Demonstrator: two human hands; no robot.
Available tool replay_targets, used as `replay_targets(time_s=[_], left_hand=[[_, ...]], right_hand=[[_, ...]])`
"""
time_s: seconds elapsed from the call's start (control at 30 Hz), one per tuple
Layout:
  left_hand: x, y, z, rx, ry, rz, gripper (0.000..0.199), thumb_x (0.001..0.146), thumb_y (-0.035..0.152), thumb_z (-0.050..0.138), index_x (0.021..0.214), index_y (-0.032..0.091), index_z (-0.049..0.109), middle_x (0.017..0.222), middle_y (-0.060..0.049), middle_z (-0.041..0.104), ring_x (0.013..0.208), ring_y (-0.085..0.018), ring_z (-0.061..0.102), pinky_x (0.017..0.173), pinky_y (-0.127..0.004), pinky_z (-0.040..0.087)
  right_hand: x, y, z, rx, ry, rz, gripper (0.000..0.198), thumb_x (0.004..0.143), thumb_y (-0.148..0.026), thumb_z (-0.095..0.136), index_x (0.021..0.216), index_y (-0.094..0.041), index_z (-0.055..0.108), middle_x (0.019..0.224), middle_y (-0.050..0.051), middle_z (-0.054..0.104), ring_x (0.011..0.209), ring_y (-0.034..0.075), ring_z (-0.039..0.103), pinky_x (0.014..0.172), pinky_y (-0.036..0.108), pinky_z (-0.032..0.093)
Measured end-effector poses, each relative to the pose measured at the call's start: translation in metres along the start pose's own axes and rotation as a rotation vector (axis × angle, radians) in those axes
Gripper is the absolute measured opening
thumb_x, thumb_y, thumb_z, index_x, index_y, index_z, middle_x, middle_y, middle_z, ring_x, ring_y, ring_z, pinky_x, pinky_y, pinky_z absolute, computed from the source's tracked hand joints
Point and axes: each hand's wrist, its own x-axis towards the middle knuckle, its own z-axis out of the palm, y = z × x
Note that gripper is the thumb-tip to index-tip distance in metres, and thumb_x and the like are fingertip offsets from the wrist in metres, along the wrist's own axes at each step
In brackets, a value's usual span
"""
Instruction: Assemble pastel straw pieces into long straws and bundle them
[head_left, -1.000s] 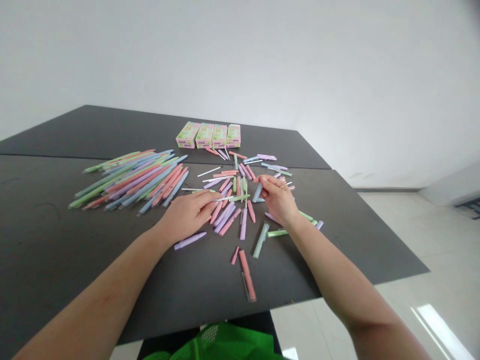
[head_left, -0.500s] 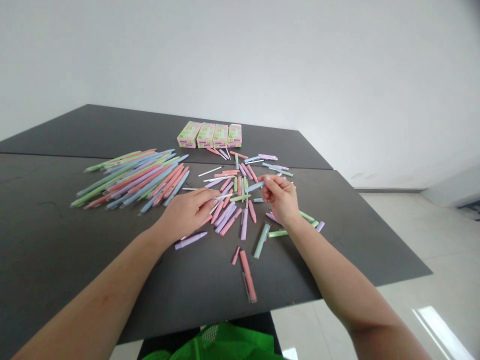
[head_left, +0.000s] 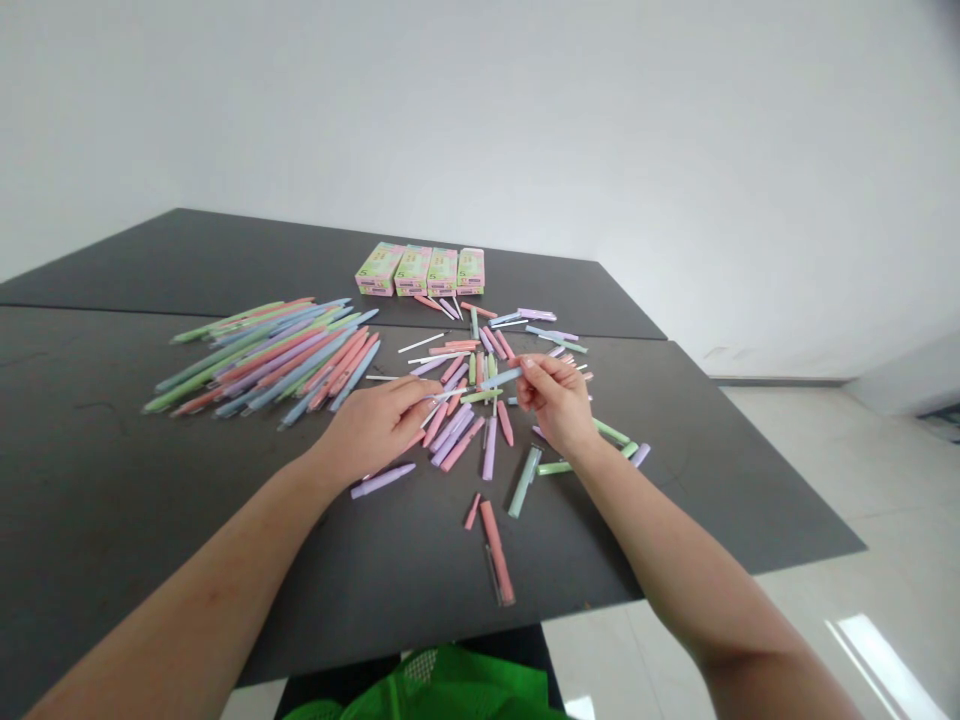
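My left hand [head_left: 379,425] pinches a thin white pen refill [head_left: 451,394] that points to the right. In my right hand [head_left: 556,400] is a light blue pen barrel piece [head_left: 500,379], held between thumb and fingers. The barrel's left end is at or very near the refill's tip; I cannot tell if the tip is inside. Loose pen parts lie under and around both hands: purple barrel pieces [head_left: 452,430], a pink tip piece [head_left: 472,512], a grey-green barrel piece with a clip [head_left: 524,482] and a red one [head_left: 497,553].
A pile of whole pastel pens [head_left: 262,365] lies on the left of the dark table [head_left: 135,520]. Several pink and green boxes [head_left: 412,271] stand in a row behind the loose parts. The table's right edge slopes down towards the floor [head_left: 862,460].
My right hand has moved the blue barrel piece slightly left and down, bringing its end to the refill's tip. My left hand has stayed nearly still.
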Motion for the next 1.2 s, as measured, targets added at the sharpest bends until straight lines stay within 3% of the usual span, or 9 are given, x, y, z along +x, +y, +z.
replay_targets(time_s=[0.47, 0.73, 1.2], left_hand=[[0.0, 0.002, 0.001, -0.027, -0.024, 0.06, 0.032, 0.096, 0.03, 0.04, 0.117, 0.025, 0.063, 0.113, -0.002, 0.07, 0.103, -0.018, 0.065, 0.086, -0.028, 0.048], [0.001, 0.005, 0.002, -0.013, -0.053, 0.019, 0.032, 0.094, 0.032, 0.044, 0.122, 0.027, 0.06, 0.118, -0.002, 0.069, 0.105, -0.02, 0.065, 0.089, -0.031, 0.048], [0.002, 0.004, 0.003, -0.011, -0.045, 0.091, 0.033, 0.096, 0.032, 0.042, 0.12, 0.024, 0.063, 0.118, -0.004, 0.069, 0.108, -0.021, 0.064, 0.09, -0.032, 0.049]], right_hand=[[-0.005, 0.01, 0.005, -0.142, -0.156, 0.024, 0.026, 0.075, -0.039, 0.073, 0.087, -0.017, 0.071, 0.059, -0.001, 0.063, 0.043, 0.007, 0.048, 0.041, 0.021, 0.038], [-0.009, 0.009, 0.008, -0.255, -0.244, 0.032, 0.029, 0.077, -0.041, 0.072, 0.094, -0.018, 0.072, 0.064, 0.0, 0.066, 0.045, 0.008, 0.05, 0.04, 0.02, 0.039], [-0.011, 0.011, 0.009, -0.256, -0.211, -0.003, 0.027, 0.077, -0.04, 0.072, 0.093, -0.018, 0.071, 0.066, 0.002, 0.067, 0.053, 0.011, 0.057, 0.042, 0.02, 0.042]])
